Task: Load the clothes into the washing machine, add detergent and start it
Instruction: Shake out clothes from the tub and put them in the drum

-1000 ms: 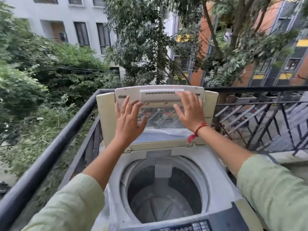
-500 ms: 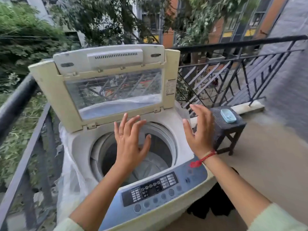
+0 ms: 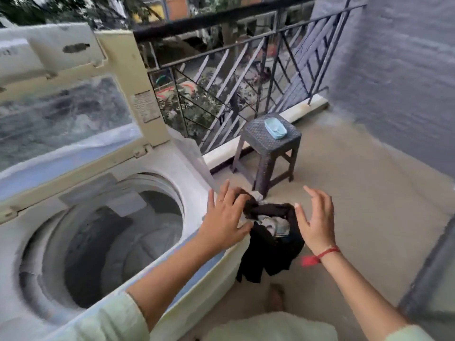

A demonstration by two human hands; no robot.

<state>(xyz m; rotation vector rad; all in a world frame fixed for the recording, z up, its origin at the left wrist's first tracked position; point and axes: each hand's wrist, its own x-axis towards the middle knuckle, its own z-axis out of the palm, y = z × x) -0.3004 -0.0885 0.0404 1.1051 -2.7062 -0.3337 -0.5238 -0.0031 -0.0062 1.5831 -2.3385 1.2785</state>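
Item: lid (image 3: 118, 52), left standing open. Our hands have come off it and swung to the clothes (image 3: 270, 232), heaped on the floor at 3 o'clock of the washing machine (image 3: 192, 173). We judge loading can begin. Left hand (image 3: 225, 219), right hand (image 3: 317, 217): both spread wide, flanking the heap, holding nothing.

The washing machine (image 3: 157, 166) is smooth cream plastic. The stool (image 3: 261, 136) has a woven-textured top; the clothes (image 3: 268, 249) are dark matt cloth
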